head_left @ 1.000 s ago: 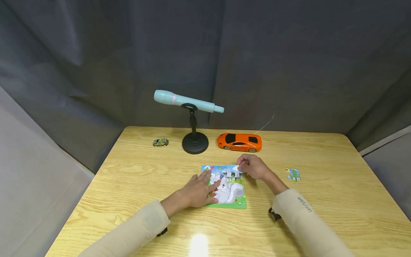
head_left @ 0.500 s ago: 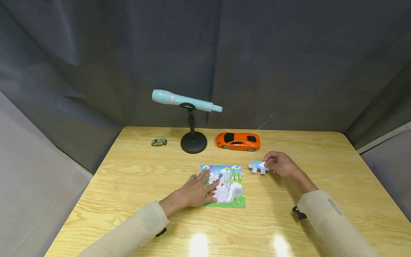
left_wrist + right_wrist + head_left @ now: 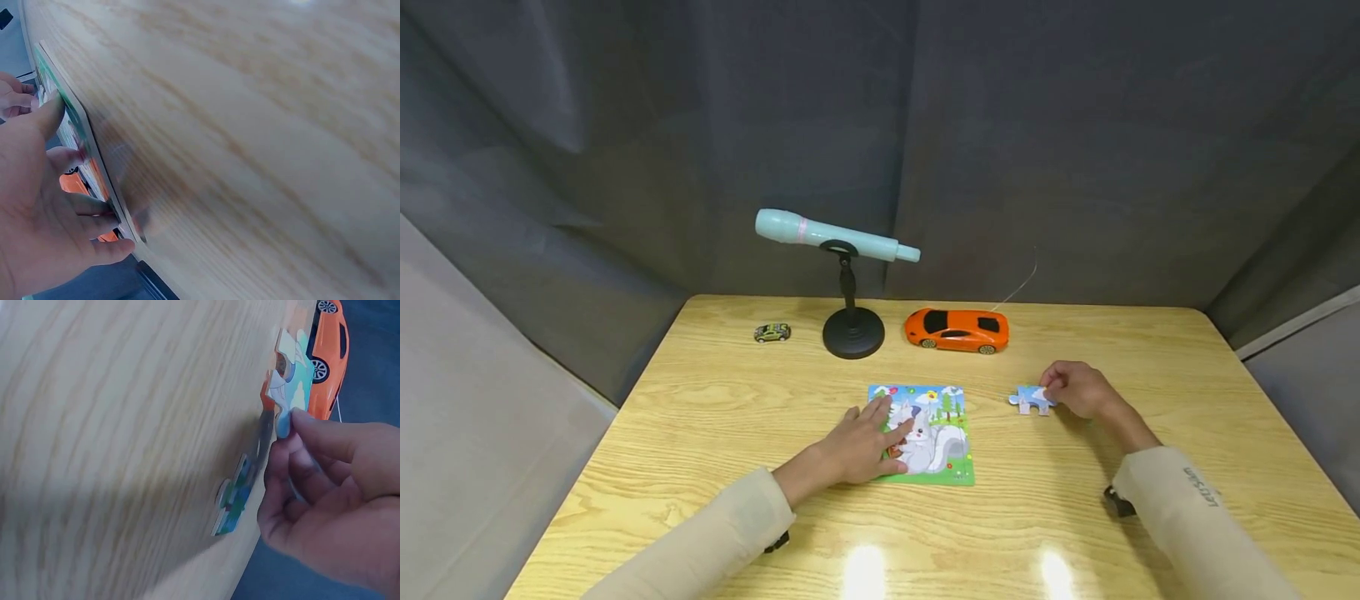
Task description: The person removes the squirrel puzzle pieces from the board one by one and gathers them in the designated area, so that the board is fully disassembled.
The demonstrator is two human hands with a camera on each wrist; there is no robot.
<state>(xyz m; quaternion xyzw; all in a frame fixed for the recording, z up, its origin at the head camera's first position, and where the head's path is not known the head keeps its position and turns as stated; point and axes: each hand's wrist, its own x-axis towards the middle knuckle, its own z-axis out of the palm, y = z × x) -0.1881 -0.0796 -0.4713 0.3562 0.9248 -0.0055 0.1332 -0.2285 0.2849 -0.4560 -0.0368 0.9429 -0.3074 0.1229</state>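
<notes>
While the spread left hand (image 3: 859,450) touches the puzzle (image 3: 942,450), the right hand (image 3: 1075,392) pinches a piece (image 3: 1032,395) toward three o'clock, best done softly.

Puzzle board (image 3: 951,454): left side's partly under your left hand (image 3: 859,447), head view
Green piece (image 3: 235,499): your right hand (image 3: 1081,393) blocks it there
Orange car (image 3: 328,347): chopped by the right wrist cam's top edge
Sleeve print (image 3: 1202,487): too tiny to read tbh
</notes>
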